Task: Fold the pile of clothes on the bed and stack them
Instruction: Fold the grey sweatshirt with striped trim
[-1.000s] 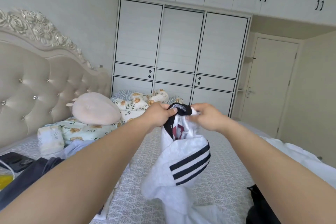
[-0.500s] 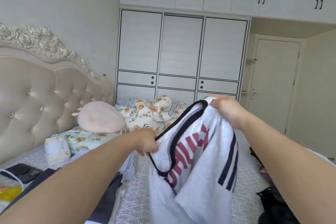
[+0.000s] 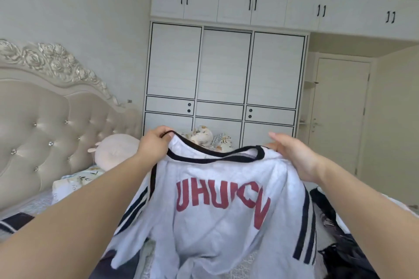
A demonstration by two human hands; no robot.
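1. Since half a second ago: now spread wide between both hands, white sweatshirt no longer bunched, red lettering facing the camera.
2. Left hand: fingers curled round the black-trimmed collar at its left end, pinching it.
3. Right hand: grips the right shoulder of the sweatshirt; fingertips hidden behind the cloth.
4. Held up in the air above the bed, dark-striped sleeves hanging down on both sides.
5. Behind: tufted headboard, pink plush pillow, floral bedding, white wardrobe, door.
6. Dark clothes at lower right on the bed.
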